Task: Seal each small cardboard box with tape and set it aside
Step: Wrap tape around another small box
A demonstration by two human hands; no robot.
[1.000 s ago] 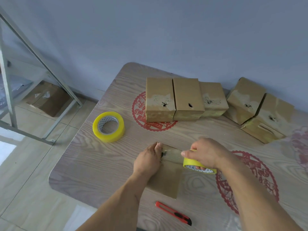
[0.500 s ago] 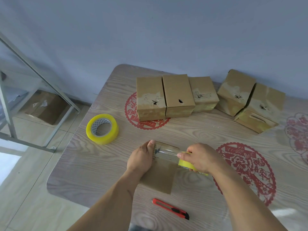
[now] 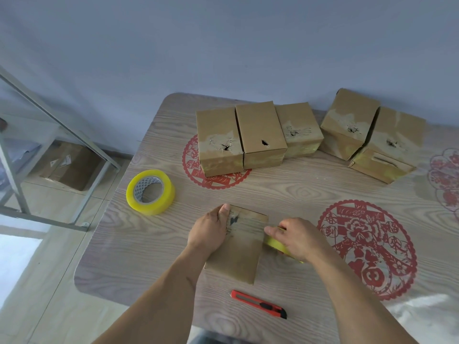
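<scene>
Head view, only one camera. Wood-grain table (image 3: 285, 194) with red paper-cut decals, against a blue-grey wall.

Box being worked on (image 3: 239, 247) stands at the near middle of the table, top face up, closed; contents can't be seen. Torn patch with a dark hole near its left top edge.

Left hand (image 3: 211, 232) lies flat over the left side of the box top, fingers closed down on it, thumb at the far-left corner. It is pressing, not grasping.

Right hand (image 3: 296, 238) is curled around a yellow tape roll (image 3: 278, 244), mostly hidden under the palm, just off the right edge of the box. A clear strip appears to run from the roll across the box top toward the left hand; glare makes its extent hard to tell.

Second tape roll (image 3: 150, 192), yellow, lies flat left of the box, well apart from both hands.

Red box cutter (image 3: 259, 304) lies on the table near the front edge, just in front of the box, untouched.

Back row: three boxes side by side (image 3: 258, 137), touching, all closed, torn spots on top. To their right, two more boxes (image 3: 372, 135) tilted against each other near the wall. Contents not visible in any.

Off the table at left: metal frame (image 3: 15, 170) and a bigger carton (image 3: 72, 167) on the floor.
</scene>
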